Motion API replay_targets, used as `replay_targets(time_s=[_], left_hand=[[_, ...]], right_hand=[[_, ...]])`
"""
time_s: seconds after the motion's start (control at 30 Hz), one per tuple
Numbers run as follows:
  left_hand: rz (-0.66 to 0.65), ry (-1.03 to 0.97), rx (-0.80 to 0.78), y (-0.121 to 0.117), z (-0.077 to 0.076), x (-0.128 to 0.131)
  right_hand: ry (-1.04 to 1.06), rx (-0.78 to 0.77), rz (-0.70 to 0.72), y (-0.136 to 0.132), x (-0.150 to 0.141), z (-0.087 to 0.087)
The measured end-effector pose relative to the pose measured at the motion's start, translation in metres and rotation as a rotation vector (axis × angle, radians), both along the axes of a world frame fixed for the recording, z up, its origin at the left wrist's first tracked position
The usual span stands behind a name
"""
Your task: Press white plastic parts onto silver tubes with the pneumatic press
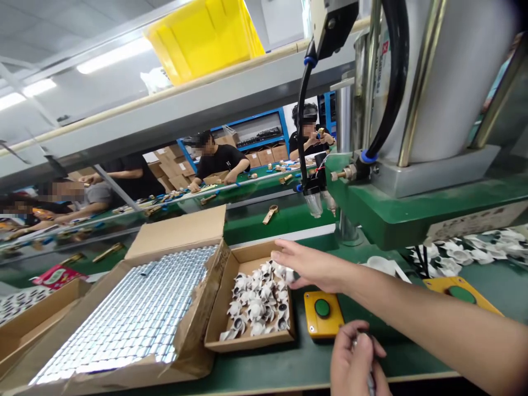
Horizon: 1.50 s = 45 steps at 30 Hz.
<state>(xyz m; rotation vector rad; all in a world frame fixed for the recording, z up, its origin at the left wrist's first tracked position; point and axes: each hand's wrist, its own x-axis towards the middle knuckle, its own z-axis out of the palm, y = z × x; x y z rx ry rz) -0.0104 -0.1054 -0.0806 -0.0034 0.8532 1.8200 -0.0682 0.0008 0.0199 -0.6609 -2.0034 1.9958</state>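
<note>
My right hand [309, 267] reaches over the right side of a shallow cardboard box [251, 345] of small white finned impellers [256, 309]. Its fingers and thumb close around one white impeller [287, 273], partly hidden by them. At the bottom edge my left hand [355, 360] is curled around a shiny metal tube [371, 380], mostly covered by the fingers. Just above that hand sits a yellow box with a green push button [322, 308]. To the left, a larger carton [198, 335] holds rows of silver metal tubes [136, 308].
A press machine with a green plate [396, 214] overhangs the right side. White parts [466, 253] and a second yellow button box [462, 294] lie beneath it. A yellow bin [202, 38] stands on the overhead shelf. Co-workers [223, 157] sit across the green conveyor [247, 223].
</note>
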Motion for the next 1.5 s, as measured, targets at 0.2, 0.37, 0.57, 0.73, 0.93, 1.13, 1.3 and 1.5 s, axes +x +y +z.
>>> replay_targets(time_s=[0.2,0.37,0.57,0.73,0.93,1.13,1.3,1.5], left_hand=[[-0.006,0.018,-0.049,-0.005,0.001,-0.01],[-0.197,0.131,0.004,0.016,0.026,-0.008],[-0.212,0.101,0.143,0.08,0.077,0.009],[-0.341,-0.085,0.24,0.096,0.076,0.014],[-0.312,-0.164,0.314,0.104,0.073,0.009],[-0.29,-0.158,0.152,0.095,0.078,0.017],[-0.137,-0.221,0.065,0.08,0.095,-0.02],[-0.066,-0.24,0.033,0.069,0.104,-0.032]], right_hand=[[0.138,0.226,-0.1,0.001,0.064,-0.006],[0.074,0.237,-0.306,-0.006,0.177,-0.039],[-0.226,0.335,-0.576,0.018,0.267,-0.071],[-0.422,0.691,-0.652,0.056,0.302,-0.08],[-0.448,1.174,-0.446,0.116,0.291,-0.104],[-0.42,1.237,-0.336,0.145,0.277,-0.116],[-0.451,1.209,-0.402,0.137,0.285,-0.116],[-0.277,1.101,-0.617,0.092,0.266,-0.054]])
